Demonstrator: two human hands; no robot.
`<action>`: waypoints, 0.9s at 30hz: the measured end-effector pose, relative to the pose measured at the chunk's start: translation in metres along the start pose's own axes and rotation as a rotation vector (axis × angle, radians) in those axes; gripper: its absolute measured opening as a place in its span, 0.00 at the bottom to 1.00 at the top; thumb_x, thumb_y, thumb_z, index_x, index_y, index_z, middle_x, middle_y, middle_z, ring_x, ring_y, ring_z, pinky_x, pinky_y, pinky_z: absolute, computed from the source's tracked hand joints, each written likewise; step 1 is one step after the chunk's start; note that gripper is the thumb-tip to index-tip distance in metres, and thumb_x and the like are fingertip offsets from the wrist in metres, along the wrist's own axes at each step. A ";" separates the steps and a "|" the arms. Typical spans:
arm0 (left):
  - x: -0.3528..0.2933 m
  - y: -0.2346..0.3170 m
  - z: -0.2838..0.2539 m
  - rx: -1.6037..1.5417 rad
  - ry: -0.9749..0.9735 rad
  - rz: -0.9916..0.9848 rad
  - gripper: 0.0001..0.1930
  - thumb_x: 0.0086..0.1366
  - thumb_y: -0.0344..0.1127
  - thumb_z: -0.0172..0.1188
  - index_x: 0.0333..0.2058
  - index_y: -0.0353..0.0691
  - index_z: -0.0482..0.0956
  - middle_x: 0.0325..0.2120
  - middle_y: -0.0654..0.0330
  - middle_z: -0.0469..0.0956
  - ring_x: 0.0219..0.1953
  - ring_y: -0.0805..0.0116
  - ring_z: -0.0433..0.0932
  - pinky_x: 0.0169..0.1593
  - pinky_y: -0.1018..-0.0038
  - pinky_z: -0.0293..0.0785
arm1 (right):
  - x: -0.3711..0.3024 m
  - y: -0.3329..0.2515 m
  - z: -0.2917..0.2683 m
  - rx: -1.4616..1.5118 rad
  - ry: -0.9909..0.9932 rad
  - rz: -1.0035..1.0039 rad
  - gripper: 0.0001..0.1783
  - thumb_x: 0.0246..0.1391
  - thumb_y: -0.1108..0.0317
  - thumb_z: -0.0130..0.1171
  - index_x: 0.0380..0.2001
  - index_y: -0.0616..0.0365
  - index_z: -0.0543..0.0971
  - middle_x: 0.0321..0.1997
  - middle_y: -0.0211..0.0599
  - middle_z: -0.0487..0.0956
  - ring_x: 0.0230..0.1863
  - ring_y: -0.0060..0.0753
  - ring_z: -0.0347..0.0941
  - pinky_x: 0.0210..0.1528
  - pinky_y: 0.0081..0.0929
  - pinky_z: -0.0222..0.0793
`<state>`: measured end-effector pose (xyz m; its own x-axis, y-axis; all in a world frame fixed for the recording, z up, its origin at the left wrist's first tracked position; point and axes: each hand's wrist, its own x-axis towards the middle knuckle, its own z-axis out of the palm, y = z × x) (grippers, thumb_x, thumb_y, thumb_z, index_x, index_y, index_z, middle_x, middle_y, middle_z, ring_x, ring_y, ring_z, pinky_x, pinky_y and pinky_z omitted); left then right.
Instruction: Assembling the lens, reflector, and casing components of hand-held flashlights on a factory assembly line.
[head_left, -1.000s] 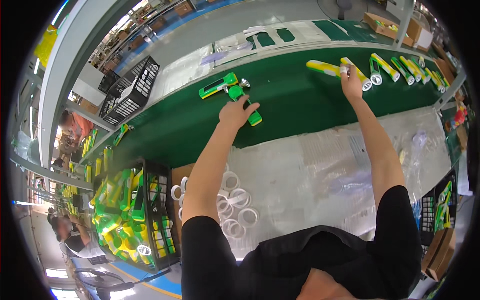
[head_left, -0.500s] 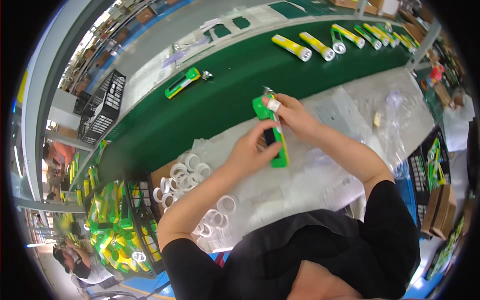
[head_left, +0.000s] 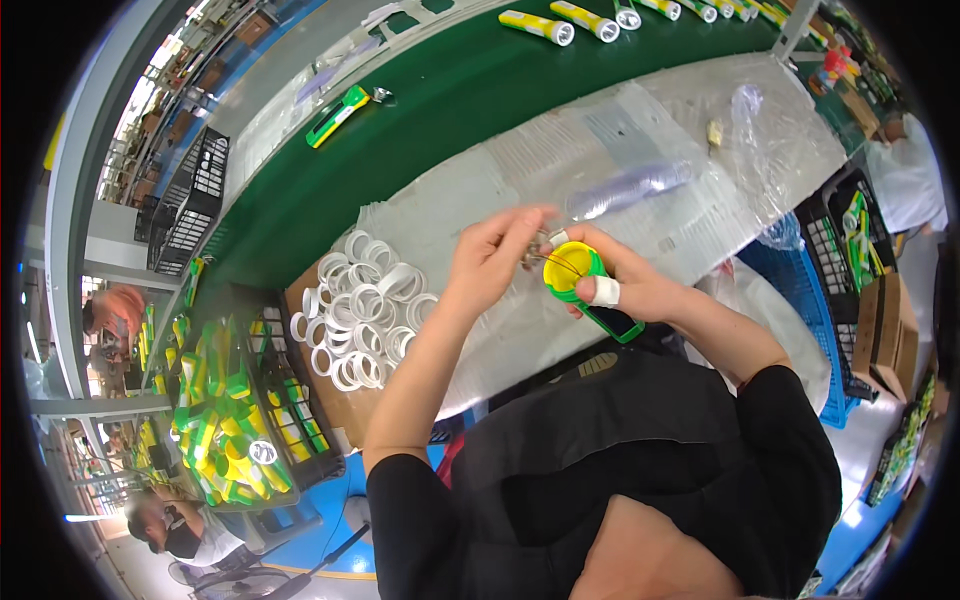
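My right hand [head_left: 640,285], with white wraps on its fingers, is closed round a green and yellow flashlight body [head_left: 572,268]. Its round yellow mouth faces up and shows thin wires inside. The wires run out to a small silvery lamp head [head_left: 537,246] at the fingertips of my left hand [head_left: 492,258]. Those fingers are pinched and partly blurred, hiding much of the lamp head. Left of my left forearm lies a heap of white rings [head_left: 365,310] on cardboard. Another flashlight body [head_left: 338,118], its lamp head hanging out, rests farther off on the green bench.
Several finished-looking flashlights [head_left: 585,20] line the bench's far side. A black crate [head_left: 300,400] of flashlight bodies stands at left, and a blue crate [head_left: 800,300] at right. Clear plastic film [head_left: 740,140] covers the worktop. Co-workers [head_left: 175,525] sit at left.
The flashlight body has come nearer to me and tipped so its mouth faces up. My left hand has left the body's side and moved to the lamp head. The view has shifted.
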<state>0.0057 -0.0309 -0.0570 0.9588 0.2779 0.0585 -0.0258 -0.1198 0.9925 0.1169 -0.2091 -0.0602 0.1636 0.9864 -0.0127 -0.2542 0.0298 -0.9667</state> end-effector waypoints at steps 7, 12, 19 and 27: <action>-0.028 -0.001 0.034 0.360 0.212 0.449 0.18 0.73 0.38 0.41 0.41 0.37 0.81 0.38 0.56 0.74 0.41 0.65 0.71 0.44 0.72 0.66 | -0.009 0.015 0.026 0.080 0.105 -0.007 0.25 0.64 0.58 0.56 0.58 0.58 0.65 0.43 0.36 0.74 0.35 0.26 0.75 0.39 0.26 0.73; -0.021 -0.009 0.039 0.576 0.196 0.628 0.14 0.68 0.38 0.46 0.36 0.40 0.81 0.39 0.58 0.76 0.44 0.56 0.71 0.51 0.66 0.60 | -0.010 0.034 0.023 0.102 0.153 -0.048 0.25 0.66 0.55 0.52 0.58 0.58 0.65 0.42 0.36 0.74 0.34 0.27 0.76 0.37 0.26 0.73; 0.013 -0.037 0.054 0.443 0.223 0.585 0.21 0.70 0.46 0.48 0.52 0.39 0.75 0.49 0.51 0.75 0.52 0.48 0.70 0.56 0.61 0.64 | -0.020 0.037 0.001 0.254 0.308 -0.063 0.22 0.66 0.56 0.52 0.57 0.57 0.67 0.37 0.38 0.75 0.32 0.29 0.75 0.35 0.27 0.71; 0.061 -0.081 0.047 0.870 0.160 0.380 0.27 0.58 0.39 0.67 0.54 0.36 0.73 0.49 0.51 0.75 0.52 0.52 0.71 0.55 0.61 0.67 | -0.035 0.034 -0.023 0.334 0.431 -0.089 0.24 0.65 0.51 0.51 0.54 0.59 0.69 0.33 0.42 0.75 0.30 0.33 0.74 0.33 0.29 0.70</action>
<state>0.0798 -0.0491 -0.1385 0.8778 0.1938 0.4380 -0.0464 -0.8758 0.4804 0.1248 -0.2463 -0.0983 0.5556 0.8247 -0.1059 -0.4988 0.2287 -0.8360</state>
